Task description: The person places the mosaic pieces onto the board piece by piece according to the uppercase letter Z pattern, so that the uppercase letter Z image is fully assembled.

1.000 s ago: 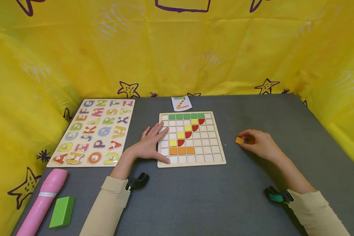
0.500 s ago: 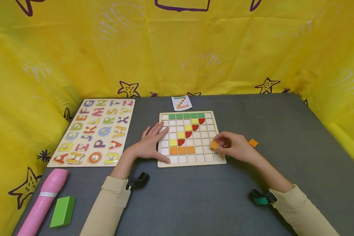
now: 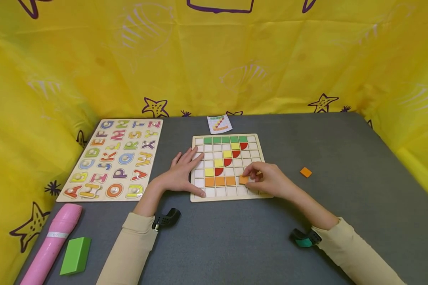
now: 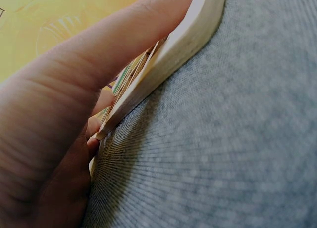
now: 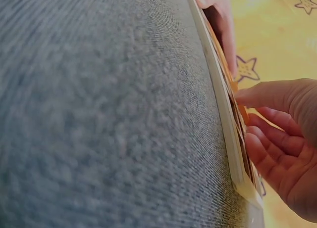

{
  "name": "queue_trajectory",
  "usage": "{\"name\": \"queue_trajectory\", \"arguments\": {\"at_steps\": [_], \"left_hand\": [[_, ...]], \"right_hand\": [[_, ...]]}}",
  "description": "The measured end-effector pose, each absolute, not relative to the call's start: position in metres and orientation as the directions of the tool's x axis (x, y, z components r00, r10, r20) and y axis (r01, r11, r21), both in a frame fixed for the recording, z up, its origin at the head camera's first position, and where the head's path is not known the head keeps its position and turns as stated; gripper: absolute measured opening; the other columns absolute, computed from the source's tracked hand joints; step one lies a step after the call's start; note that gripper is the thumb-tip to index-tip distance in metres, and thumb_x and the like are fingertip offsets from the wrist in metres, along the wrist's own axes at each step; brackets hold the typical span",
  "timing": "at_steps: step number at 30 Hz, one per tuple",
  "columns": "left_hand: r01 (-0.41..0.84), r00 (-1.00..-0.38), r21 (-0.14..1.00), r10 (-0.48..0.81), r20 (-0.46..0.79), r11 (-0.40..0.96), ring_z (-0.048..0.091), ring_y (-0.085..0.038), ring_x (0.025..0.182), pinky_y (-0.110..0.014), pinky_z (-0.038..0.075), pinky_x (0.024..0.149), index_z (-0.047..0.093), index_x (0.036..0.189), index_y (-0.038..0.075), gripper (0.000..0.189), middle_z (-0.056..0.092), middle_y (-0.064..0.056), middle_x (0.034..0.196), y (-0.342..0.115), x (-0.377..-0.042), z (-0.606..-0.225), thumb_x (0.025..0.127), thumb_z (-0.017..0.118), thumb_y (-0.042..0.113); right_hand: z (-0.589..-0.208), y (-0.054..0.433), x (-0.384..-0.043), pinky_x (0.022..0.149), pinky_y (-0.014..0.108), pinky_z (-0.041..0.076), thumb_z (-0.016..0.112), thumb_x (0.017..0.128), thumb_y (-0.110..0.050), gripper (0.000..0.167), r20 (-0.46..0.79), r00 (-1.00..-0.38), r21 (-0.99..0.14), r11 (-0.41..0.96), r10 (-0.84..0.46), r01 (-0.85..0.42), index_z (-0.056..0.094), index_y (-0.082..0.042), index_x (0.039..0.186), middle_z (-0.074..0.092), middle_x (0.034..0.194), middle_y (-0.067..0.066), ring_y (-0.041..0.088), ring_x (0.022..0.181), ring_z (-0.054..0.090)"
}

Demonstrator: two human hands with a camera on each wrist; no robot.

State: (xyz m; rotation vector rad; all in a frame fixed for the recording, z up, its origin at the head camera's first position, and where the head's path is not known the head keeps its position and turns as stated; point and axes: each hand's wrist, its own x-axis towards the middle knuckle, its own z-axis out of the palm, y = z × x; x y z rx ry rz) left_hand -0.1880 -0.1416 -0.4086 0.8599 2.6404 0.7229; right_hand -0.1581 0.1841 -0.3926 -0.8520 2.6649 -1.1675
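A wooden grid board (image 3: 232, 199) lies mid-table, with green, yellow, red and orange tiles set in its squares. My right hand (image 3: 269, 180) pinches an orange square tile (image 3: 243, 180) between thumb and fingers, right over the orange row, just right of its three tiles. In the right wrist view the tile (image 5: 242, 113) appears at the fingertips, close to the board's surface. My left hand (image 3: 180, 173) rests spread on the board's left edge, its thumb along the near left corner. The left wrist view shows that thumb (image 4: 109, 45) lying on the board's rim (image 4: 163, 69).
One loose orange tile (image 3: 306, 172) lies on the grey table right of the board. Behind the board is a small pattern card (image 3: 219, 124). At left are an alphabet puzzle board (image 3: 114, 160), a pink microphone-shaped object (image 3: 51, 245) and a green block (image 3: 75, 256).
My right hand has carried an orange tile leftward from the table at right onto the board, leaving another orange tile behind. The left hand stays in place.
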Motion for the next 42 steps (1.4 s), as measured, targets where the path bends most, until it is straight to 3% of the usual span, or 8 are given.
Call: {"name": "queue_trajectory", "arguments": {"at_steps": [9,29,37,42], "left_hand": [[0.477,-0.785,0.534,0.611,-0.097,0.698,-0.008,-0.027,0.148,-0.053,-0.007,0.114,0.016,0.157,0.010,0.122,-0.004,-0.011,0.163,-0.142,-0.189,-0.408,0.067,0.082,0.059],[0.490,-0.788,0.524,0.611,-0.075,0.696,-0.006,-0.030,0.148,-0.053,-0.006,0.114,0.017,0.157,0.008,0.123,-0.003,-0.013,0.163,-0.141,-0.187,-0.409,0.066,0.083,0.058],[0.491,-0.787,0.524,0.612,-0.074,0.696,-0.006,-0.029,0.149,-0.053,-0.005,0.114,0.016,0.157,0.008,0.123,-0.003,-0.013,0.163,-0.141,-0.186,-0.408,0.066,0.083,0.058],[0.491,-0.787,0.526,0.613,-0.075,0.695,-0.006,-0.030,0.148,-0.053,-0.005,0.114,0.016,0.157,0.008,0.123,-0.003,-0.014,0.163,-0.141,-0.186,-0.407,0.066,0.083,0.058]], "right_hand": [[-0.395,0.180,-0.159,0.068,0.028,0.049,0.081,0.079,-0.008,0.022,0.160,-0.813,-0.687,0.528,-0.559,-0.499,0.069,-0.011,0.096,0.061,0.084,-0.001,0.016,0.079,0.055],[-0.394,0.193,-0.152,0.074,0.031,0.052,0.077,0.083,-0.011,0.021,0.128,-0.853,-0.709,0.554,-0.507,-0.436,0.070,-0.010,0.103,0.064,0.089,-0.004,0.016,0.083,0.057],[-0.395,0.224,-0.150,0.071,0.028,0.051,0.076,0.085,-0.010,0.017,0.182,-0.885,-0.642,0.630,-0.429,-0.438,0.071,-0.012,0.101,0.066,0.089,-0.006,0.011,0.079,0.059],[-0.396,0.251,-0.148,0.075,0.037,0.050,0.076,0.084,-0.008,0.018,0.212,-0.908,-0.562,0.715,-0.362,-0.416,0.072,-0.010,0.101,0.069,0.095,0.000,0.017,0.084,0.063]]}}
